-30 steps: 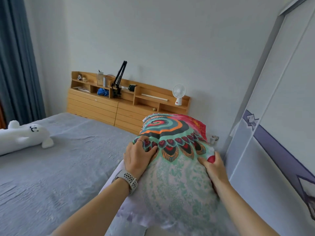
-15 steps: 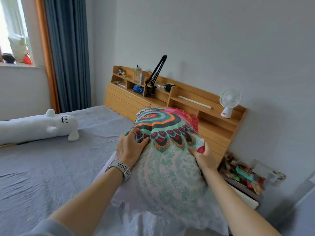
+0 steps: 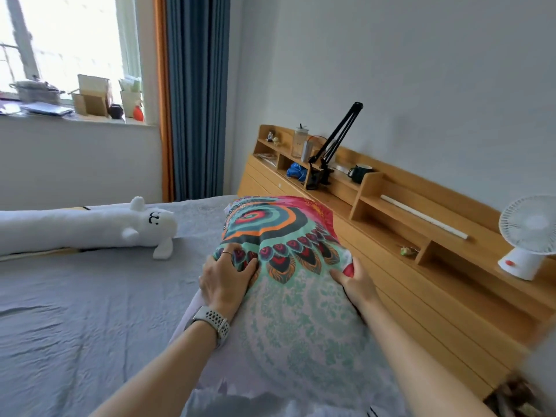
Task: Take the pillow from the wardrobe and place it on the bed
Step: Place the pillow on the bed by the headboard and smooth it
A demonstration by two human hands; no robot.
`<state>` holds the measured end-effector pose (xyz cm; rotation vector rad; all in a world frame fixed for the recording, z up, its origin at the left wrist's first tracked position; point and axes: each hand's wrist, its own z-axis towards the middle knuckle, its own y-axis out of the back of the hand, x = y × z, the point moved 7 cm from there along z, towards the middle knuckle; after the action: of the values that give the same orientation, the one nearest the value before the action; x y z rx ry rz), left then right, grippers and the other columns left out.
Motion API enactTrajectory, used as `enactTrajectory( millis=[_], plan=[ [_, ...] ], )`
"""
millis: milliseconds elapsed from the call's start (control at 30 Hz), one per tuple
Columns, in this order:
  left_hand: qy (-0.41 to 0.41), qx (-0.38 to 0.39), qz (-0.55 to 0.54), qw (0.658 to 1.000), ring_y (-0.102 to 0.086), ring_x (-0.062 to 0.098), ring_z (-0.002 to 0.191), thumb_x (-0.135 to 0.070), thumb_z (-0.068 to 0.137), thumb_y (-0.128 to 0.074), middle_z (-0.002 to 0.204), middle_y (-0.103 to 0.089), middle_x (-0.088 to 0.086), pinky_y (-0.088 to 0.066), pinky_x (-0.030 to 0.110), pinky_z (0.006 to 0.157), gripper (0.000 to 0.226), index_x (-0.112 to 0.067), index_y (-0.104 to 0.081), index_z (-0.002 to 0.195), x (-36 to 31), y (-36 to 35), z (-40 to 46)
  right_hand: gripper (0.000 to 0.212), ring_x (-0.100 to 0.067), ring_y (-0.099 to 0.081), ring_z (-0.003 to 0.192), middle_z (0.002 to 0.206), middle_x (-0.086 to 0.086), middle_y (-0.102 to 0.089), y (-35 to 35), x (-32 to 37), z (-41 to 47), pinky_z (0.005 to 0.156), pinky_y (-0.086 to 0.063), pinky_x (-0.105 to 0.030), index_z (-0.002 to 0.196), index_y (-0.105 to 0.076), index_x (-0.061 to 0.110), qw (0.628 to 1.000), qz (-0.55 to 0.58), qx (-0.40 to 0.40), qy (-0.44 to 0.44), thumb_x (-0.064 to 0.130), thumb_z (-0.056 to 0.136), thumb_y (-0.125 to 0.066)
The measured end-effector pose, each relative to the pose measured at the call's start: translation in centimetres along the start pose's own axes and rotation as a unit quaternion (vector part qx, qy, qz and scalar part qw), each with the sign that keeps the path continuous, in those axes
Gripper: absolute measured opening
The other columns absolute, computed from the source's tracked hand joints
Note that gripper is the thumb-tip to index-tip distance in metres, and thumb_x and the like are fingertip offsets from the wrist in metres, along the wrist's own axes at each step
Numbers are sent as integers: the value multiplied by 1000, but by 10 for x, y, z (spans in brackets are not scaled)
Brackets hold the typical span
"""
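Observation:
A large pillow [image 3: 288,299] with a bright peacock-feather print in red, teal and orange is held out in front of me over the bed's right side, next to the headboard. My left hand [image 3: 224,276], with a watch on the wrist, grips its left edge. My right hand [image 3: 356,282] grips its right edge. The grey-sheeted bed [image 3: 75,320] spreads out below and to the left. Whether the pillow touches the sheet I cannot tell. The wardrobe is out of view.
A long white plush toy [image 3: 87,228] lies across the bed at the left. The wooden headboard [image 3: 400,260] with shelves runs along the right, holding a black lamp arm [image 3: 334,145], a mug and a white fan [image 3: 526,239]. Blue curtains [image 3: 195,94] and a cluttered windowsill stand behind.
The view has swung left, away from the wardrobe and towards the window. The pillow, still in both hands, now hangs over the bed beside the headboard.

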<state>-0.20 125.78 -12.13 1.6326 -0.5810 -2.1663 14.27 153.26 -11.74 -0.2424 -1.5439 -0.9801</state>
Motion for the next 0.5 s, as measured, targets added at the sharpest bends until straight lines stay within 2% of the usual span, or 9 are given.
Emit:
enactTrajectory(
  millis=[167, 267, 333, 500],
  plan=[
    [76, -64, 40, 994, -58, 34, 98, -57, 72, -68, 98, -58, 10, -48, 43, 87, 45, -34, -62, 110, 24, -89, 30, 41, -23, -65, 99, 108, -1, -69, -29, -49, 117, 89, -52, -43, 122, -57, 21, 995, -6, 89, 43, 18, 83, -72],
    [109, -94, 60, 988, -56, 32, 100, -57, 73, -67, 98, -57, 9, -44, 43, 87, 44, -34, -63, 109, 30, -139, 55, 47, -15, -65, 95, 107, 5, -69, -45, -80, 185, 76, -52, -31, 129, -55, 23, 990, -3, 129, 52, 18, 85, -71],
    [126, -106, 77, 983, -56, 33, 101, -59, 74, -65, 99, -57, 8, -43, 43, 89, 44, -35, -62, 110, 32, -169, 76, 45, -11, -64, 92, 105, 7, -69, -54, -99, 229, 69, -48, -24, 126, -56, 26, 988, 0, 146, 57, 20, 85, -71],
    [144, -108, 132, 975, -53, 33, 103, -62, 76, -60, 105, -54, 9, -41, 42, 89, 50, -34, -59, 118, 46, -250, 124, 38, -23, -66, 99, 108, 0, -70, -85, -156, 327, 81, -55, -40, 119, -58, 26, 983, 20, 178, 48, 15, 85, -71]
  ],
)
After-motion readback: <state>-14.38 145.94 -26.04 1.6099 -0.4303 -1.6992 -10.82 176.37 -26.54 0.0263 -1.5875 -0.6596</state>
